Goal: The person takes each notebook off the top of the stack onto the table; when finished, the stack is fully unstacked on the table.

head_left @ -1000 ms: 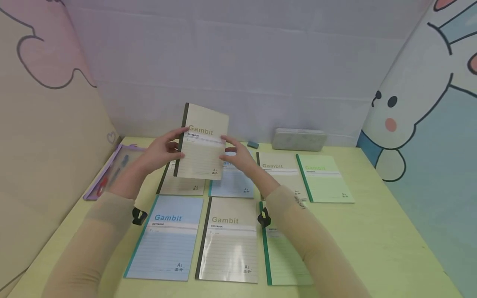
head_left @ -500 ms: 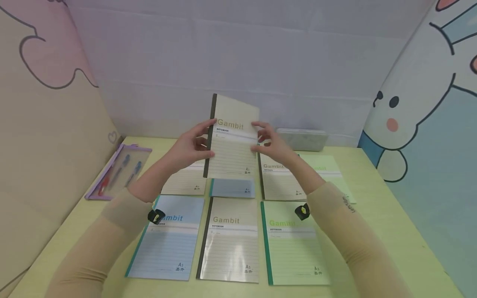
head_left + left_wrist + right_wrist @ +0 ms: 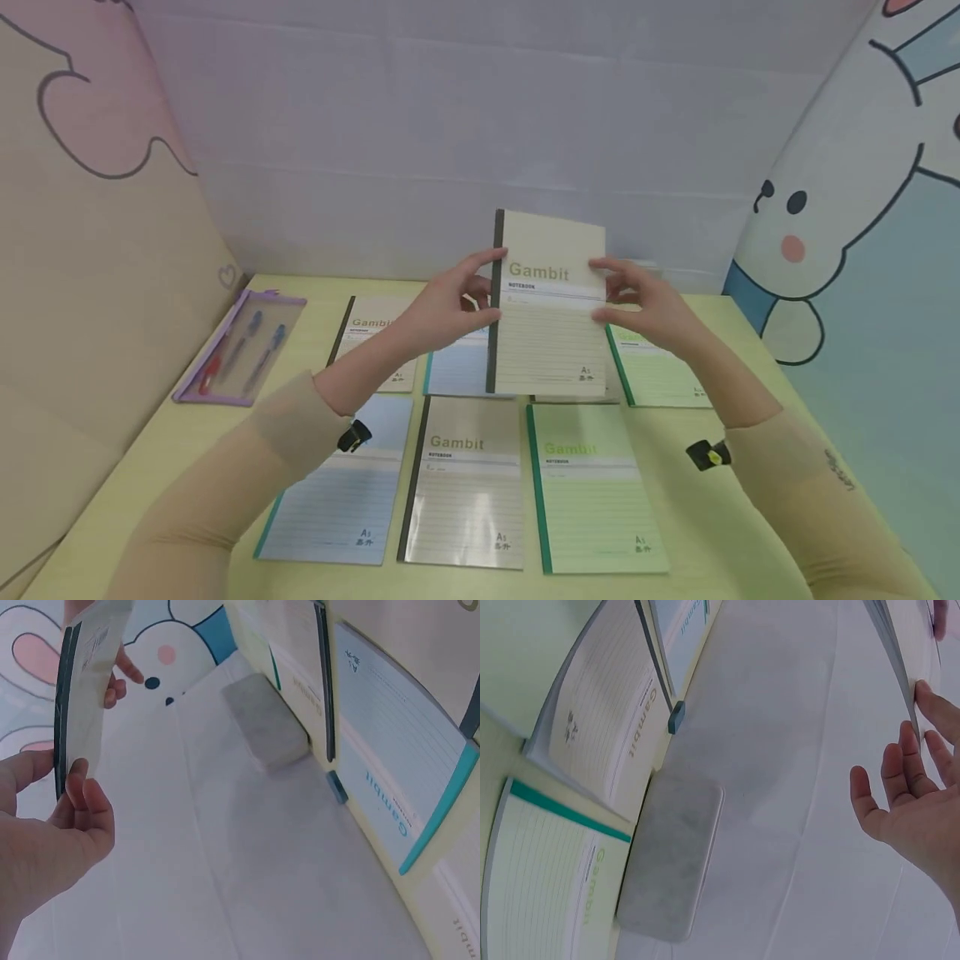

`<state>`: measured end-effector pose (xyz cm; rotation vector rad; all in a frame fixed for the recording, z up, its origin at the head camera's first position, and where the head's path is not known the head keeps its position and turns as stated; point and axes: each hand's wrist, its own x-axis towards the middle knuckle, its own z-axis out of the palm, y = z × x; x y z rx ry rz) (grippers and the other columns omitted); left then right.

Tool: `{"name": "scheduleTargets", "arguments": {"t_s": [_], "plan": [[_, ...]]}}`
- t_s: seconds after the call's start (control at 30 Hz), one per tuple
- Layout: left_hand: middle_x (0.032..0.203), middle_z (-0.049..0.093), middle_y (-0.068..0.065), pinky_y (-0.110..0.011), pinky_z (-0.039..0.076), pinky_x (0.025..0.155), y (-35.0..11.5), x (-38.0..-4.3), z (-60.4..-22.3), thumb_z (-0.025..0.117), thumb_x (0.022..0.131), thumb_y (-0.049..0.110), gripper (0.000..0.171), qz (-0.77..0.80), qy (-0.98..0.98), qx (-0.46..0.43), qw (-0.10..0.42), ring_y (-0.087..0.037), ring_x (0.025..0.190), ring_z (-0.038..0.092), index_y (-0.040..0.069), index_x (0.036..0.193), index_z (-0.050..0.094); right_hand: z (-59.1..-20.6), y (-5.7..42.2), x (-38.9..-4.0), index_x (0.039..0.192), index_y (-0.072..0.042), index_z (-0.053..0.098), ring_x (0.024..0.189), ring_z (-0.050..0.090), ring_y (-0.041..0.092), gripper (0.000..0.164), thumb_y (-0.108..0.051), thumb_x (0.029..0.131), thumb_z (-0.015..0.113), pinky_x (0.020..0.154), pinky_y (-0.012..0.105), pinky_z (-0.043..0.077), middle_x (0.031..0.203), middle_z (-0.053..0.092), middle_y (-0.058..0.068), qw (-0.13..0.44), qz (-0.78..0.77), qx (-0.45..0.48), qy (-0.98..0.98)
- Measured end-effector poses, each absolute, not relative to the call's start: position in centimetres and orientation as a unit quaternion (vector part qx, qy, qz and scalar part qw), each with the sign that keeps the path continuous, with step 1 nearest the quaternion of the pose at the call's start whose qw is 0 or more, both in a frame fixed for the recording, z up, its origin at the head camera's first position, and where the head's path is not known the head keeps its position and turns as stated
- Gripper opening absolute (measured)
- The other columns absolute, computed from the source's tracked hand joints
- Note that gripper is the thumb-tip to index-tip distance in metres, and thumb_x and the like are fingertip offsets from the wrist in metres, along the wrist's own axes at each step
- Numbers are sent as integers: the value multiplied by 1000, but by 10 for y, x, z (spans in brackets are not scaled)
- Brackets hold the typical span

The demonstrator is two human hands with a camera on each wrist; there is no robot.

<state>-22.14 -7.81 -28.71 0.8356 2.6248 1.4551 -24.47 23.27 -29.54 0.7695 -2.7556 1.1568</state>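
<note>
A beige notebook [image 3: 551,342] with a dark spine is held up above the back row of notebooks, its cover facing me. My left hand [image 3: 453,304] pinches its spine edge between thumb and fingers. On the opposite edge, my right hand [image 3: 648,304] pinches it the same way. The left wrist view shows the left hand [image 3: 56,836] on the dark spine, and the right wrist view shows the right hand [image 3: 919,791] at the page edge. Below the held notebook lies another beige notebook [image 3: 611,697], mostly covered in the head view.
The back row also has beige [image 3: 367,333], blue [image 3: 457,371] and green [image 3: 667,379] notebooks. In front lie blue [image 3: 330,508], beige [image 3: 465,508] and green [image 3: 600,517] ones. A purple-edged pouch [image 3: 176,392] with pens is left; a grey case [image 3: 675,855] and small blue-grey block [image 3: 676,718] stand behind.
Both hands have carried the beige notebook rightward, from over the left of the back row to over its right part. It rose a little, then came lower. The grip stays the same.
</note>
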Motion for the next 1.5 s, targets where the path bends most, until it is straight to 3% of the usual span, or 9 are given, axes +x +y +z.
{"name": "scheduleTargets", "arguments": {"t_s": [0.23, 0.4, 0.63, 0.83, 0.93, 1.13, 1.27, 1.4, 1.5], "plan": [[95, 60, 6, -26, 45, 73, -45, -212, -296, 76, 80, 20, 80, 397, 867, 302, -18, -12, 85, 49, 23, 147, 33, -288, 274, -221, 140, -25, 46, 99, 60, 21, 65, -26, 82, 75, 79, 18, 41, 104, 60, 3, 21, 304, 223, -926], [88, 60, 11, -25, 40, 71, -14, -209, -309, 79, 77, 28, 81, 368, 871, 324, -5, -11, 82, 47, 23, 145, 35, -286, 305, -207, 138, -25, 46, 88, 59, 12, 67, -25, 79, 77, 72, 20, 42, 103, 58, 0, -1, 274, 231, -934], [74, 60, 17, -22, 41, 80, 32, -198, -332, 78, 77, 31, 80, 368, 861, 351, 32, -5, 76, 54, 22, 144, 36, -298, 352, -192, 144, -18, 35, 87, 51, 8, 76, -18, 80, 76, 68, 21, 46, 97, 56, 1, -52, 255, 265, -928], [69, 59, 19, -15, 41, 61, 70, -193, -362, 78, 77, 32, 80, 393, 849, 348, 67, -3, 59, 51, 26, 144, 33, -315, 383, -182, 145, -14, 33, 79, 53, 8, 80, -17, 79, 77, 66, 20, 44, 88, 58, -5, -79, 246, 270, -928], [69, 58, 20, -12, 40, 59, 86, -190, -376, 78, 77, 32, 81, 386, 852, 343, 89, 0, 59, 52, 28, 144, 32, -327, 398, -177, 146, -12, 30, 76, 51, 10, 80, -15, 80, 75, 63, 21, 42, 85, 57, -5, -112, 264, 262, -922], [67, 59, 22, -11, 39, 68, 112, -182, -392, 80, 75, 36, 82, 347, 870, 331, 115, 7, 62, 53, 30, 143, 34, -344, 419, -166, 148, -11, 26, 71, 52, 8, 84, -20, 81, 75, 59, 22, 38, 80, 55, -3, -157, 261, 218, -927], [64, 58, 23, -14, 38, 82, 128, -177, -400, 80, 74, 37, 81, 321, 881, 326, 117, 11, 60, 51, 30, 142, 36, -355, 431, -161, 149, -10, 24, 68, 53, 9, 85, -22, 81, 74, 57, 24, 39, 79, 54, -2, -180, 264, 201, -926], [62, 56, 23, -16, 36, 79, 145, -173, -412, 80, 73, 40, 81, 294, 893, 320, 117, 10, 60, 50, 31, 141, 37, -367, 441, -155, 149, -12, 22, 68, 52, 9, 86, -22, 81, 74, 56, 24, 40, 80, 51, 0, -190, 268, 192, -925], [74, 61, 23, -20, 35, 83, 157, -171, -425, 80, 71, 45, 82, 271, 902, 316, 119, 9, 73, 53, 33, 140, 38, -377, 447, -150, 150, -13, 20, 68, 51, 8, 86, -23, 82, 73, 56, 24, 39, 81, 51, 0, -202, 279, 186, -920]]}}
